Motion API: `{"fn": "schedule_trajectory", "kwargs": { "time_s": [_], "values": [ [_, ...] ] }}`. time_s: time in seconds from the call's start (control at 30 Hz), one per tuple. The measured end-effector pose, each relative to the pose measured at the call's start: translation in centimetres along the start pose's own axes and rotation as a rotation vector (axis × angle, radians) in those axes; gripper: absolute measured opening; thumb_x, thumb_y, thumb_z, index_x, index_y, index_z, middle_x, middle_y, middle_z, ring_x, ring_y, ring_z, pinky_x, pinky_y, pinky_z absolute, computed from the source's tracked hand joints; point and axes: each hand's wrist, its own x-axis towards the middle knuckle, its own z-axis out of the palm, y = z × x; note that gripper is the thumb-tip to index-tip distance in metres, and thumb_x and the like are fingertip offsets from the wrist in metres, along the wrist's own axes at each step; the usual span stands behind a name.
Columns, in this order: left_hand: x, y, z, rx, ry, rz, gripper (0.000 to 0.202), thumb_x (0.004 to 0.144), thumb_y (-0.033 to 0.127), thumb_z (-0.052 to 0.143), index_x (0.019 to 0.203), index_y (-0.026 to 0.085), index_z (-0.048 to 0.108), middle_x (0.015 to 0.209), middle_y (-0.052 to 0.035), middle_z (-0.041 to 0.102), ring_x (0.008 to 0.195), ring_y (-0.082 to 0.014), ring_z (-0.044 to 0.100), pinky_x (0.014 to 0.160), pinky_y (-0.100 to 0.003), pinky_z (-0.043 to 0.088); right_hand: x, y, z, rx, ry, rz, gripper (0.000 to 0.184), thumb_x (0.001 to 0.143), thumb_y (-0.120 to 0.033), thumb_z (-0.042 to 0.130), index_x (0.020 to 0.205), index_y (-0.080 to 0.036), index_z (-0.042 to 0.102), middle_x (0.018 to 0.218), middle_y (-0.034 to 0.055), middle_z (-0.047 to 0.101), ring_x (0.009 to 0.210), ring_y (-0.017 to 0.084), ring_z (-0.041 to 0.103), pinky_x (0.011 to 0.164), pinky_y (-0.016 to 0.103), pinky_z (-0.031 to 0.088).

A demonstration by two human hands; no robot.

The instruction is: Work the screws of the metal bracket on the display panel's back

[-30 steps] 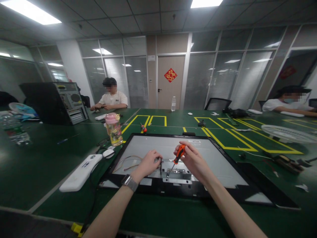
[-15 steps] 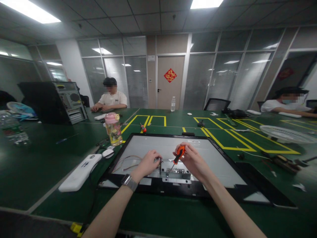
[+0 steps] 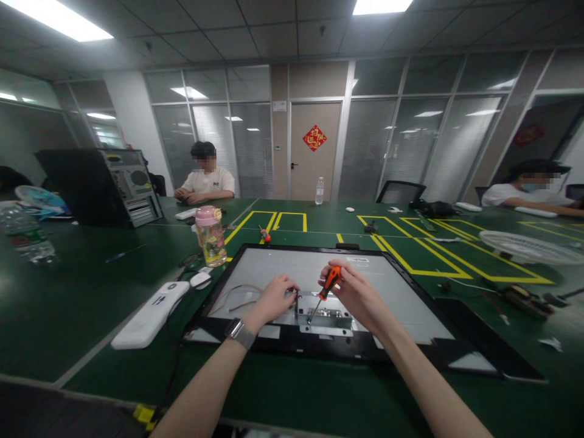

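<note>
My right hand is wrapped round the handle of an orange and black screwdriver. The shaft slants down to the left, with its tip at the lower left part of a silver metal bracket. At the bracket's left upright edge, my left hand has its fingers curled in and pressed against the metal; the fingertips are partly hidden. The bracket sits on the grey back of a flat display panel with a black frame, lying on the green table. Thin wires run over the panel left of my left hand.
A white power bank-like block and a pink-lidded bottle stand to the left. A computer case is farther back. Another red-handled tool lies beyond the panel. A black slab lies right. Two people sit across the table.
Both hands and the screwdriver hold nearly the same place, with the tip still at the bracket. The whole view has shifted very slightly.
</note>
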Motion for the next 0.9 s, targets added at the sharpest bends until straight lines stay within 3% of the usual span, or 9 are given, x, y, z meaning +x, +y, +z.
{"fn": "schedule_trajectory", "kwargs": {
  "time_s": [0.17, 0.4, 0.63, 0.9],
  "values": [
    [0.01, -0.13, 0.09, 0.001, 0.007, 0.012, 0.020, 0.083, 0.018, 0.051, 0.094, 0.019, 0.067, 0.094, -0.0055, 0.060, 0.095, -0.0193, 0.054, 0.086, -0.031, 0.043, 0.00, 0.16, 0.18, -0.036, 0.045, -0.038, 0.017, 0.073, -0.037, 0.073, 0.084, -0.024, 0.071, 0.092, 0.0019, 0.066, 0.087, 0.017, 0.060, 0.098, 0.043, 0.039],
    [-0.03, -0.11, 0.05, -0.003, 0.006, 0.014, 0.020, 0.082, 0.018, 0.051, 0.094, 0.019, 0.067, 0.094, -0.0054, 0.060, 0.095, -0.0193, 0.054, 0.087, -0.031, 0.042, 0.16, -0.16, 0.18, -0.031, 0.049, -0.036, 0.023, 0.075, -0.040, 0.071, 0.092, -0.025, 0.070, 0.089, 0.0032, 0.067, 0.088, 0.019, 0.060, 0.091, 0.041, 0.042],
    [0.03, -0.28, 0.21, 0.004, 0.002, 0.013, 0.019, 0.083, 0.019, 0.051, 0.095, 0.019, 0.067, 0.093, -0.0053, 0.060, 0.094, -0.0193, 0.054, 0.086, -0.032, 0.043, 0.10, 0.05, 0.14, -0.022, 0.068, -0.036, 0.020, 0.069, -0.035, 0.077, 0.085, -0.025, 0.071, 0.090, 0.0015, 0.065, 0.086, 0.016, 0.058, 0.097, 0.041, 0.039],
    [-0.08, -0.15, 0.06, -0.018, 0.005, 0.006, 0.020, 0.082, 0.018, 0.050, 0.094, 0.019, 0.066, 0.094, -0.0055, 0.059, 0.095, -0.0195, 0.053, 0.087, -0.032, 0.042, 0.04, -0.12, 0.32, 0.003, 0.061, -0.018, 0.024, 0.073, -0.035, 0.073, 0.095, -0.026, 0.071, 0.092, 0.0030, 0.068, 0.087, 0.017, 0.059, 0.093, 0.040, 0.040]
  ]
}}
